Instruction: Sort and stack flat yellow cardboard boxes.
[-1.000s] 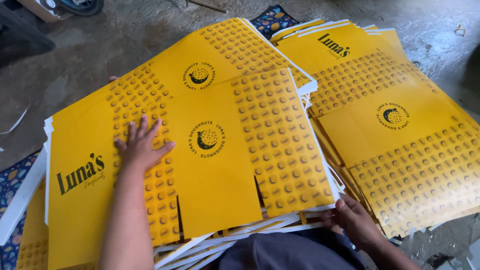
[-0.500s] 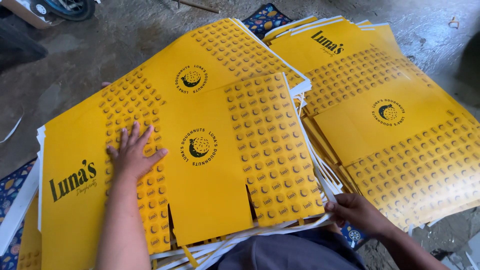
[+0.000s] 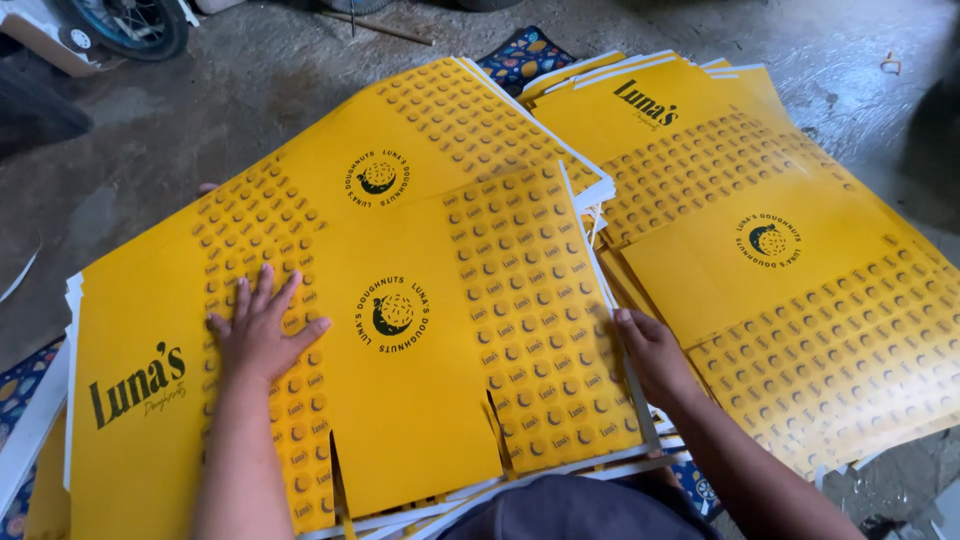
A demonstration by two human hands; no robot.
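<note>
Yellow flat carton sheet (image 3: 420, 400), round dark emblem; left hand (image 3: 258, 330) flat on it

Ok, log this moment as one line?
left hand: flat on top yellow printed cardboard box blank | right hand: at its right edge | second yellow stack: beside, right

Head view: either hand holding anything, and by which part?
Neither grips. Left hand lies flat on the top yellow printed flat cardboard sheet; right hand touches its right edge.

Wheel (image 3: 125, 25) (top left) cut off by frame edge.
</note>
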